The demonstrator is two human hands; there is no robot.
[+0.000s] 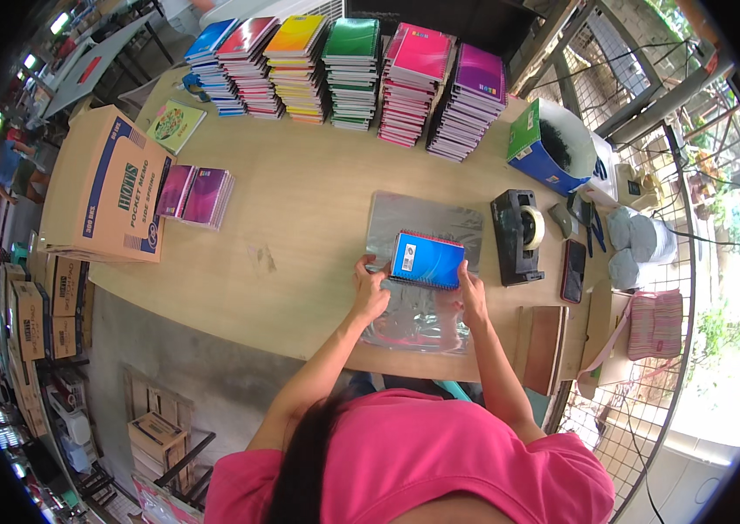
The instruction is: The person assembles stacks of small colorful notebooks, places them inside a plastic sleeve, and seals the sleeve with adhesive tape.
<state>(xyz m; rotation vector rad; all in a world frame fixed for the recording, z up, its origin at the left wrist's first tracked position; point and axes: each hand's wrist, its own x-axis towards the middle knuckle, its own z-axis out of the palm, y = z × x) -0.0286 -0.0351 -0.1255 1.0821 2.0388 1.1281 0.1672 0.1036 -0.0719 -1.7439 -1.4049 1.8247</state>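
Note:
A small stack of spiral notebooks (427,260), blue on top with a white label and red edges showing beneath, lies over sheets of transparent plastic film (422,327). My left hand (372,288) grips the stack at its left edge, fingers bent against the corner. At the right edge, my right hand (472,295) closes on the same stack, thumb along its side. How deep the stack is cannot be made out from above. To the right of the film stands a black tape dispenser (516,240) with a roll of tape in it.
Tall notebook stacks in several colours, one of them green (352,74), line the far edge. Wrapped purple notebooks (206,196) lie beside a cardboard box (103,188) at left. A blue-green box (549,148), a phone (572,271) and a striped pouch (654,325) are at right.

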